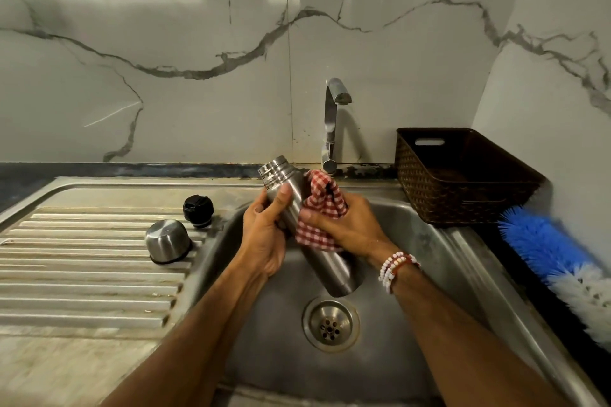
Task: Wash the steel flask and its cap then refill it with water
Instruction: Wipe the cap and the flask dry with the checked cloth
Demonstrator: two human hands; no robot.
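Over the sink basin (413, 274) I hold the steel flask (330, 271) tilted, its open threaded mouth pointing up and away to the left. My left hand (264, 235) grips its upper body. My right hand (344, 225) holds a red-and-white checked cloth (317, 208) against the flask's side. On the ribbed drainboard (82, 274) to the left sit the steel cup cap (167, 240), upside down, and the black stopper (198, 209).
The tap (332, 122) stands behind the basin with no water running. A brown woven basket (463, 175) sits at the right rear. A blue-and-white bottle brush (558, 261) lies on the dark counter at the right. The drain (330, 325) is open below the flask.
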